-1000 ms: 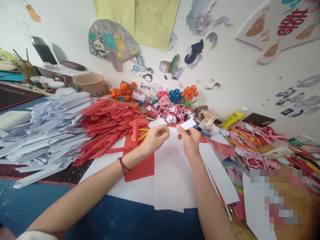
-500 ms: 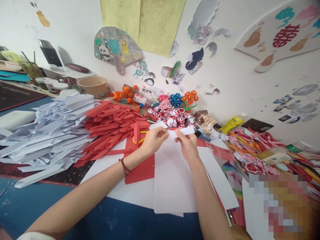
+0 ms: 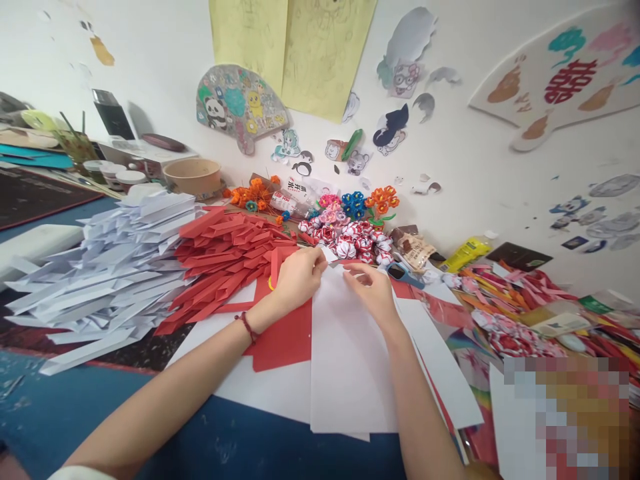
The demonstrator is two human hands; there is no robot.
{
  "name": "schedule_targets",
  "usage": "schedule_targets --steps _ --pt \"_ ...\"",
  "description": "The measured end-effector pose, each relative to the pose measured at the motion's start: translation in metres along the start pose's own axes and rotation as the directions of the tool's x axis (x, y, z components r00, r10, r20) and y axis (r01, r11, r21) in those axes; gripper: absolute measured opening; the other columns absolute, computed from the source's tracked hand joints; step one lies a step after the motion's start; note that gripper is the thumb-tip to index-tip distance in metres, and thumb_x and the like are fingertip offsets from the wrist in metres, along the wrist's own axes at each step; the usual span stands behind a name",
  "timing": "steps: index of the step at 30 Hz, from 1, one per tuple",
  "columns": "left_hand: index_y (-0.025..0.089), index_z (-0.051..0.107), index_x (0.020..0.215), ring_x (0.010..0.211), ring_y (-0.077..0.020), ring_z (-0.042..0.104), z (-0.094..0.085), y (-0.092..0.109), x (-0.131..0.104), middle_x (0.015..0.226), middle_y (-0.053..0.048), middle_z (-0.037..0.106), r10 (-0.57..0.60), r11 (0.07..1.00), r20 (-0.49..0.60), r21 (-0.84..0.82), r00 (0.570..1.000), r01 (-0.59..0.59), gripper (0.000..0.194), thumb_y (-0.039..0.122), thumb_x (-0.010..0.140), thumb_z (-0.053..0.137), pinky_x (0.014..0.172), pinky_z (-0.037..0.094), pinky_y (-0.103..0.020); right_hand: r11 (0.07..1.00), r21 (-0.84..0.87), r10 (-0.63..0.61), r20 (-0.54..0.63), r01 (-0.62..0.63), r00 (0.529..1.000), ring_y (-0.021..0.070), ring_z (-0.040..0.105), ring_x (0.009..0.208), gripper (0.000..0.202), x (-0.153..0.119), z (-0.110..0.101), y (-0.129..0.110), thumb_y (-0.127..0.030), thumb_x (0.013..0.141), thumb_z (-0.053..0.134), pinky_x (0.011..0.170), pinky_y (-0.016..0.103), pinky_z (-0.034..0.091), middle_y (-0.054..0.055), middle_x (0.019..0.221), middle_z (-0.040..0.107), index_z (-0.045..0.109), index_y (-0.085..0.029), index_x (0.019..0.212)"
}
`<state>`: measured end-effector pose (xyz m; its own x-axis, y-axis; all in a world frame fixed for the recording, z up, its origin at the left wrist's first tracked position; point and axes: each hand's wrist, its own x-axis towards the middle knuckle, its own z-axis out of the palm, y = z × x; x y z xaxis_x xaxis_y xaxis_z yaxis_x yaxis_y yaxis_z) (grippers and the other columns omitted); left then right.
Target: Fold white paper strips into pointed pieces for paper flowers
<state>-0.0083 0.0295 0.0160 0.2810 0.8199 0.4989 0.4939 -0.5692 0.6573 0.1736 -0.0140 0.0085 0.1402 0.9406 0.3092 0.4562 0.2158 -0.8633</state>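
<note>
My left hand (image 3: 301,275) is closed in a pinch at the far end of the white sheets (image 3: 353,360). Whatever lies between its fingertips is too hard to make out. To its right, my right hand (image 3: 371,291) has its thumb and fingertips drawn together, and white paper there blends into the sheet below. A gap separates the two hands. Under my left wrist lies a red sheet (image 3: 287,337). Folded red strips (image 3: 225,260) are heaped to the left, beside a larger heap of folded white strips (image 3: 120,267).
Red-and-white paper flowers (image 3: 350,241) sit beyond my hands, with blue scissors (image 3: 404,275) to their right. A yellow bottle (image 3: 467,251) and colourful strips (image 3: 520,287) lie on the right. At the back left stands a round tan bowl (image 3: 193,175).
The white strip that was held out between both hands no longer shows clearly. My hands have moved apart, and the right fingers are more curled. The camera view has shifted slightly.
</note>
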Motion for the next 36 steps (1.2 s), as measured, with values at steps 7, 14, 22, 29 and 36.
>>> schedule_targets --steps 7,14,22,29,36 --pt "0.019 0.058 0.074 0.067 -0.0153 0.055 0.005 0.002 -0.004 0.072 -0.001 0.062 0.072 0.996 0.134 0.034 0.988 -0.078 0.012 0.017 0.083 0.05 0.058 0.033 -0.023 0.994 -0.007 -0.108 0.159 0.111 0.981 0.0173 0.061 0.071 0.017 -0.002 0.009 -0.001 -0.033 0.08 0.061 0.069 0.028 0.046 0.003 0.078 0.068 0.069 -0.018 0.081" --pt "0.018 0.06 0.075 0.064 -0.0139 0.053 0.004 0.004 -0.004 0.067 -0.001 0.062 0.114 0.992 0.196 -0.07 0.974 -0.102 0.013 0.02 0.084 0.05 0.058 0.034 -0.022 0.984 0.174 -0.085 0.239 0.044 0.967 0.016 0.059 0.073 0.015 -0.003 0.01 -0.004 -0.03 0.078 0.061 0.067 0.026 0.044 0.001 0.077 0.066 0.068 -0.017 0.078" --pt "0.018 0.062 0.074 0.06 -0.0133 0.052 0.002 0.009 -0.005 0.066 -0.001 0.061 0.105 0.994 0.13 -0.051 0.986 -0.099 0.014 0.019 0.082 0.05 0.057 0.032 -0.023 0.98 0.201 -0.05 0.203 0.008 0.978 0.0141 0.055 0.064 0.01 0.001 0.009 0.0 -0.025 0.072 0.061 0.061 0.024 0.042 -0.001 0.067 0.063 0.066 -0.017 0.069" --pt "0.018 0.064 0.074 0.061 -0.0149 0.055 -0.004 0.004 0.0 0.068 -0.003 0.065 0.073 0.997 0.078 -0.019 0.994 -0.072 0.017 0.02 0.083 0.05 0.057 0.033 -0.024 0.986 0.165 -0.031 0.215 -0.005 0.976 0.0128 0.051 0.06 0.01 0.0 0.007 -0.003 -0.024 0.071 0.06 0.056 0.023 0.039 -0.001 0.064 0.059 0.064 -0.017 0.065" --pt "0.018 0.063 0.071 0.059 -0.0145 0.054 -0.007 -0.001 0.002 0.065 -0.002 0.064 0.064 0.997 0.048 0.029 0.997 -0.065 0.017 0.019 0.08 0.05 0.058 0.033 -0.024 0.989 0.143 -0.054 0.233 0.021 0.971 0.012 0.05 0.059 0.01 0.0 0.005 -0.002 -0.022 0.072 0.059 0.055 0.023 0.039 -0.002 0.063 0.057 0.064 -0.017 0.065"
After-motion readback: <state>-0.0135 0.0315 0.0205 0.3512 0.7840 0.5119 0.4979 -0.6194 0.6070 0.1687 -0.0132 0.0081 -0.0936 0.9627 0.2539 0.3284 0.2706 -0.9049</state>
